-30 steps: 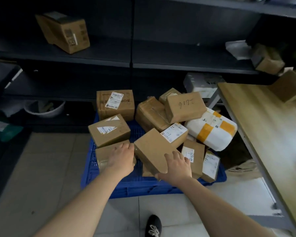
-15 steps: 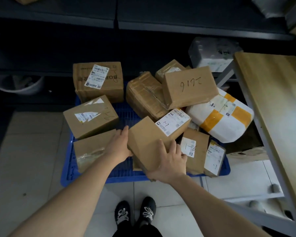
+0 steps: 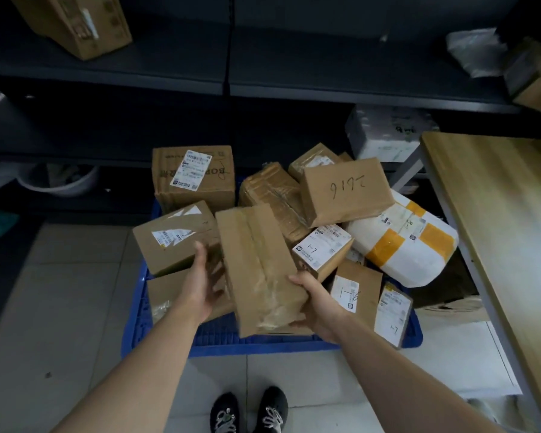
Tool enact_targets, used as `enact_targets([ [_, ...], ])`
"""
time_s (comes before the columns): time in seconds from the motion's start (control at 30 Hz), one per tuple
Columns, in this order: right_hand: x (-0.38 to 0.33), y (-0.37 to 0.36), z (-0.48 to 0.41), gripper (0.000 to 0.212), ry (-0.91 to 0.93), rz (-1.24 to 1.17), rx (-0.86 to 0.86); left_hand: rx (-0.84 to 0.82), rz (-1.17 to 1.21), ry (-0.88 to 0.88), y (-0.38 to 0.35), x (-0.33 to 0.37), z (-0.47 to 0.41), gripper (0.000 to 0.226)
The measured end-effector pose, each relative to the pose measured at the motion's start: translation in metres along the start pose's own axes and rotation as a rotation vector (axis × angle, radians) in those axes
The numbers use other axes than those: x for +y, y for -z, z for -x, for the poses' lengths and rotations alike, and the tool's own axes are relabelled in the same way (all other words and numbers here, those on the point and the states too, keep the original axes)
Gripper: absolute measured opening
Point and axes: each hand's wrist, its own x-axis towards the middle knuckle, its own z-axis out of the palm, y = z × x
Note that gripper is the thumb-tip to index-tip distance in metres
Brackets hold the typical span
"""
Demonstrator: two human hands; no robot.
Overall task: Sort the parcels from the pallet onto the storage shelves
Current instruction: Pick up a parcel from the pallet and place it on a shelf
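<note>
Cardboard parcel (image 3: 256,260) — right grip (image 3: 318,307) underneath

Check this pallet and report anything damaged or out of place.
Nothing looks torn open. The parcels lie heaped and tilted on the blue pallet, the white bag bulging over its right edge. The box gripped by the right hand has wrinkled clear tape at its near end.

Non-task bits round the edges
Wood table (image 3: 497,232) down R side of frame; white basin (image 3: 60,184) mid-L, in shadow; black shoes (image 3: 249,414) w/ white laces bottom ctr, on grey tile floor (image 3: 60,307).
</note>
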Motion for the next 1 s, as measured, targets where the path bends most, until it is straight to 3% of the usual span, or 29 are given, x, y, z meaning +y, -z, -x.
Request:
enact_targets([
  [0.07,0.005,-0.002,-0.009,0.050,-0.061,-0.178,-0.037,-0.073,-0.047,0.051,0.009,-0.011,0.002,0.067],
  [0.13,0.010,-0.006,-0.017,0.046,-0.098,-0.227,0.000,-0.044,-0.026,0.078,0.016,-0.020,0.006,0.061],
  [0.2,0.015,-0.011,-0.024,0.042,-0.060,-0.134,0.097,0.066,-0.076,0.041,0.023,-0.027,0.010,0.049],
  [0.3,0.019,-0.022,-0.030,0.047,0.070,0.192,0.224,0.220,-0.196,-0.041,0.028,-0.035,0.013,0.029],
  [0.4,0.022,-0.034,-0.033,0.048,0.093,0.204,0.218,0.289,-0.239,-0.052,0.026,-0.037,0.013,0.015],
  [0.53,0.023,-0.041,-0.032,0.072,0.079,0.208,0.158,0.297,-0.222,-0.073,0.024,-0.035,0.016,0.028],
  [0.8,0.020,-0.056,-0.024,0.064,0.226,0.244,0.129,0.350,-0.141,-0.218,0.028,-0.027,0.046,0.035],
  [1.0,0.015,-0.092,-0.013,0.053,0.335,0.335,-0.028,0.468,0.011,-0.343,0.056,-0.027,0.090,0.040],
])
